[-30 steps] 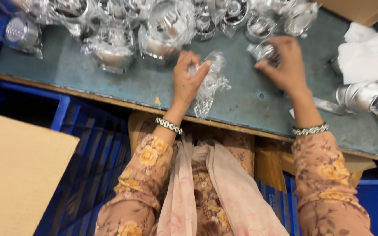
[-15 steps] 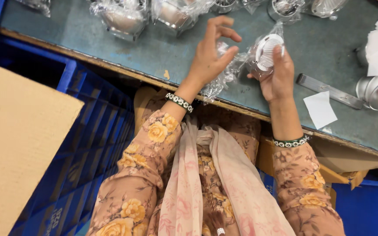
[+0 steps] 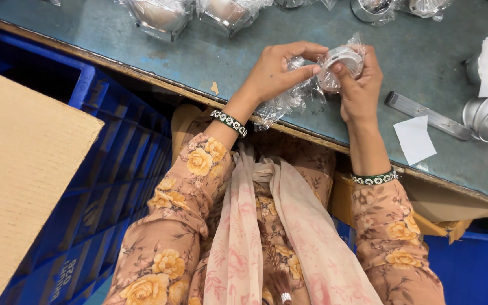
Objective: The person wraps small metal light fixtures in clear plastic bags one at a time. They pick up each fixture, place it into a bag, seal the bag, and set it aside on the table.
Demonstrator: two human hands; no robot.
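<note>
We see both hands raised just above the near edge of the worn blue-green table. The right hand grips a small round metal part by its fingertips, the part sitting at the top of that hand. The left hand pinches the clear plastic bag wrapped about the part; the bag's loose end hangs below, between the 2 wrists.

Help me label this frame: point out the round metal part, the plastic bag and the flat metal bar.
round metal part point(image 3: 343, 61), head view, its rim
plastic bag point(image 3: 283, 101), head view, hanging lower end
flat metal bar point(image 3: 427, 115), head view, mid-length
</note>
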